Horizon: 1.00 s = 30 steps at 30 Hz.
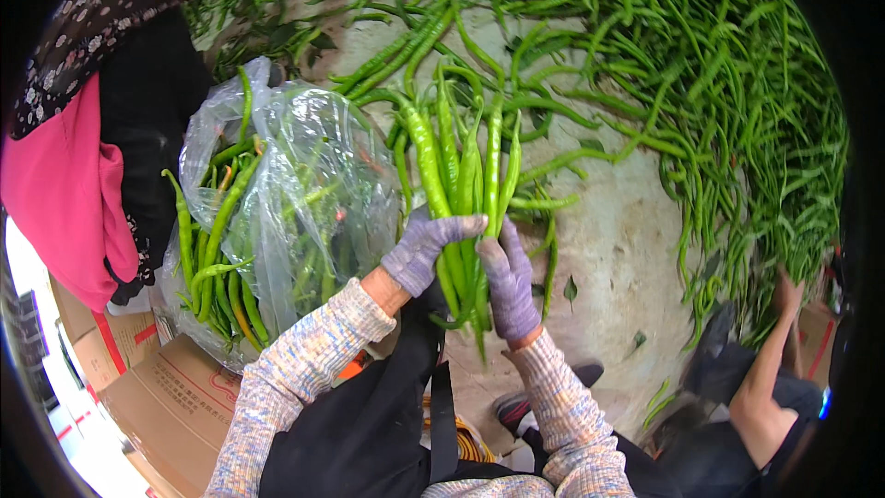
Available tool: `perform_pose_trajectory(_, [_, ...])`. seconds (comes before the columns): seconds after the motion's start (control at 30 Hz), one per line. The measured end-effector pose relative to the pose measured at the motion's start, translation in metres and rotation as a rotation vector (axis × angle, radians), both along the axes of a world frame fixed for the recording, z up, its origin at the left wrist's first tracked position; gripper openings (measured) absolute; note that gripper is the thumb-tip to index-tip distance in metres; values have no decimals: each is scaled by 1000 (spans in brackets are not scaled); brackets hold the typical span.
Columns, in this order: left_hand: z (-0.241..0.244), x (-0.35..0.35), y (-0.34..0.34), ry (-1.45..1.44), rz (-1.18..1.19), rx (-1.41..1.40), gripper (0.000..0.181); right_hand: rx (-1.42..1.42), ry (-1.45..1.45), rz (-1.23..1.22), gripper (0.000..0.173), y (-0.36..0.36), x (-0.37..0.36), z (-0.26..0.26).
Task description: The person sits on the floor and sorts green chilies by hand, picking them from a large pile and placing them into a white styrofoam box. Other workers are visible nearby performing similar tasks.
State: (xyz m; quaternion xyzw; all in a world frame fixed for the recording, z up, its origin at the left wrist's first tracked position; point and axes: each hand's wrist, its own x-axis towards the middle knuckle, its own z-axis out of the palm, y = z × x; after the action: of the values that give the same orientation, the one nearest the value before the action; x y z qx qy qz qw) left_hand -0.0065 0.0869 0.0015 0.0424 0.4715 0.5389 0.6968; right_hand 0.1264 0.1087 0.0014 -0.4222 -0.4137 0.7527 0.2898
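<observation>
In the middle of the head view, my left hand (432, 245), in a purple knit glove, grips a bundle of long green chili peppers (467, 187) from the left. My right hand (510, 277), gloved alike, closes on the same bundle from the right. The peppers stand roughly parallel, some tips poking out below my hands. To the left of my hands is a clear plastic bag (290, 152) of green peppers, a few of them reddish. Beyond the bundle, loose green peppers (415, 55) lie scattered on a pale, soiled surface.
A large heap of green peppers (747, 83) curves along the top and right. Cardboard boxes (169, 408) stand at lower left. One person in flowered dark cloth (117, 14) is at upper left; another person's bare arm (767, 373) reaches into the heap at lower right.
</observation>
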Motion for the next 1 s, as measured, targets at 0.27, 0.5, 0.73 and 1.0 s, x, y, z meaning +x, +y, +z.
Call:
perform_pose_trajectory(0.27, [60, 104, 37, 343, -389, 132, 53, -123, 146, -278, 47, -6, 100, 80])
perform_pose_trajectory(0.5, [167, 203, 49, 593, -916, 289, 71, 26, 167, -545, 47, -49, 179, 160])
perform_pose_trajectory(0.73, [236, 300, 16, 658, -805, 479, 61, 150, 396, -829, 35, -97, 236, 214])
perform_pose_trajectory(1.0, [290, 357, -44, 631, -1155, 948, 59, 325, 497, -878, 32, -172, 291, 254])
